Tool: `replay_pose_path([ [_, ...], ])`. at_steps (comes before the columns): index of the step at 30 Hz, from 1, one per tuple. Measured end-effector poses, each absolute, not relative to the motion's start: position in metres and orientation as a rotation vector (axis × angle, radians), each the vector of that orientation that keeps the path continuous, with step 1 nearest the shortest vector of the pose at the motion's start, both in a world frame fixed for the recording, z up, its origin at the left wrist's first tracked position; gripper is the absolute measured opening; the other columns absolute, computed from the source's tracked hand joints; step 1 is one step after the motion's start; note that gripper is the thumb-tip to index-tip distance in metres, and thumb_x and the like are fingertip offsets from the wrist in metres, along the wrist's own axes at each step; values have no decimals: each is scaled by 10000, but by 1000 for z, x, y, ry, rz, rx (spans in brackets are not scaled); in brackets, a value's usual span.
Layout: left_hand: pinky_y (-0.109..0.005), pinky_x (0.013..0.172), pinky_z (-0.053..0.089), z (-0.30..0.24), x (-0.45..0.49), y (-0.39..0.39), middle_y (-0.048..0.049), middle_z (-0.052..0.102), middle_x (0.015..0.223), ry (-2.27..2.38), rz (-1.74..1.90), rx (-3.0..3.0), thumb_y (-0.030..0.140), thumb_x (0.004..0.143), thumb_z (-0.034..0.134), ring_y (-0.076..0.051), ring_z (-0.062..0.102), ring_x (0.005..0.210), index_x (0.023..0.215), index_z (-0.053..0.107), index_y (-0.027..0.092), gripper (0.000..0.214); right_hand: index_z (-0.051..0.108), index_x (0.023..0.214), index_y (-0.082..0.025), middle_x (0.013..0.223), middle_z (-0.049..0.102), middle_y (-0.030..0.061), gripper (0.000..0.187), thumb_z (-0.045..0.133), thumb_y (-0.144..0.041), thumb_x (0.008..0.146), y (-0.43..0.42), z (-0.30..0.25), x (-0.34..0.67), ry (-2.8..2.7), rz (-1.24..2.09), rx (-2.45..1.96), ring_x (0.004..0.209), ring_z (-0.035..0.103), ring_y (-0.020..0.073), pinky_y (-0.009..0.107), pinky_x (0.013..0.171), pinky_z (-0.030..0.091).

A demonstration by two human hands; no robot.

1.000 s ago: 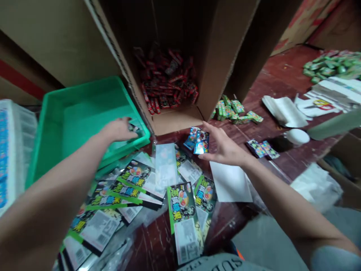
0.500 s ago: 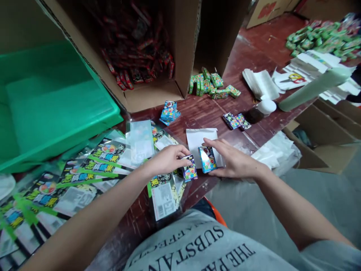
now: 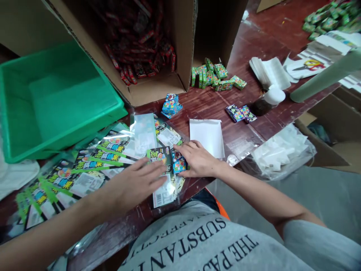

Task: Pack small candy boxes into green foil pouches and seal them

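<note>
My left hand [image 3: 135, 184] lies flat with fingers spread on a printed clear packet [image 3: 163, 177] at the near edge of the dark red table [image 3: 203, 109]. My right hand [image 3: 196, 160] rests beside it, its fingers pressed round a small blue candy box [image 3: 178, 165] at the packet's mouth. More printed packets [image 3: 93, 165] fan out to the left. A white sheet [image 3: 207, 136] lies just beyond my right hand.
A green plastic bin [image 3: 17, 124] stands at the left. An open cardboard box [image 3: 152, 92] holds red wrappers. Small blue boxes [image 3: 170, 105], green boxes [image 3: 214, 75], dark packs [image 3: 240, 113], a bag of white pieces [image 3: 279, 154] and scissors [image 3: 308, 64] lie on the table.
My left hand came back from the green bin and now lies flat on a packet. My right hand brought a small box from the far pile down to that packet.
</note>
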State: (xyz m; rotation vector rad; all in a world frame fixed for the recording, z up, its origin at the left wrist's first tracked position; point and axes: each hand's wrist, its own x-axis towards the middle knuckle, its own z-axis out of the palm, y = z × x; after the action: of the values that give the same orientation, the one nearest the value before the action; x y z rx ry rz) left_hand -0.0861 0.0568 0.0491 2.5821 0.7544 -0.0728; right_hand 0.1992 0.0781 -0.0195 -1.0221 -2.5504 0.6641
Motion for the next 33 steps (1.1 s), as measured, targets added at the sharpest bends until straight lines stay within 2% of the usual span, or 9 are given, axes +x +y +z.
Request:
replay_pose_path([
  [2,-542,1250,245,45,-73,48,-11,540,1546,598,-48,2477,30,777,527,-280,435,1482,1375,604,406,710,334,1567,-124,1405,595,221,960,764,-541,817,73,-26,205,-2588,624,-1006,1318,494,408,640,1132,337],
  [7,-490,1242,310,38,-48,51,26,674,1395,518,47,2224,-9,729,581,-247,544,1398,1244,682,457,702,419,1532,-153,1550,468,228,777,612,-601,928,57,-46,220,-2551,576,-981,1379,450,411,637,1128,354],
  [12,-563,1247,249,35,-64,59,16,572,1514,464,-15,2407,-17,568,574,-298,440,1477,1326,624,435,884,373,1551,-241,1508,501,181,802,710,-532,884,57,-29,240,-2279,604,-1012,1363,490,371,592,1122,413],
  [16,-539,1228,287,38,-65,82,-3,720,1277,497,-34,2409,-15,655,554,-301,562,1360,1149,707,408,668,335,1550,-315,1497,481,129,819,747,-465,858,52,11,263,-2083,822,-1039,1387,472,358,562,1160,406],
  [19,-517,1215,295,51,-49,97,-58,715,1231,589,-23,2397,112,711,662,-337,559,1333,1176,703,350,525,327,1550,-321,1500,461,122,810,736,-440,861,36,31,277,-2081,990,-993,1393,462,353,550,1165,409],
  [22,-571,1153,323,61,-33,93,-147,647,1290,832,14,2483,362,618,812,-436,533,1279,1297,640,247,710,378,1514,-322,1480,483,123,805,772,-438,822,20,37,284,-2122,1026,-950,1379,471,359,554,1146,425],
  [24,-572,1086,376,60,-29,82,-174,636,1256,940,63,2519,488,628,810,-441,558,1199,1307,621,200,761,411,1485,-316,1460,513,124,784,788,-443,809,17,33,284,-2183,965,-959,1358,493,357,563,1127,434],
  [27,-539,1023,427,47,-32,63,-166,638,1200,1023,137,2503,525,645,807,-417,568,1144,1275,621,190,738,441,1464,-279,1428,555,137,748,774,-487,827,21,20,281,-2299,870,-969,1325,523,348,565,1092,447],
  [33,-545,1033,440,18,-35,39,-183,609,1211,1217,176,2449,583,660,804,-398,547,1140,1315,563,125,835,472,1443,-220,1448,557,160,714,730,-553,867,30,-4,265,-2431,764,-949,1301,523,349,558,1073,436],
])
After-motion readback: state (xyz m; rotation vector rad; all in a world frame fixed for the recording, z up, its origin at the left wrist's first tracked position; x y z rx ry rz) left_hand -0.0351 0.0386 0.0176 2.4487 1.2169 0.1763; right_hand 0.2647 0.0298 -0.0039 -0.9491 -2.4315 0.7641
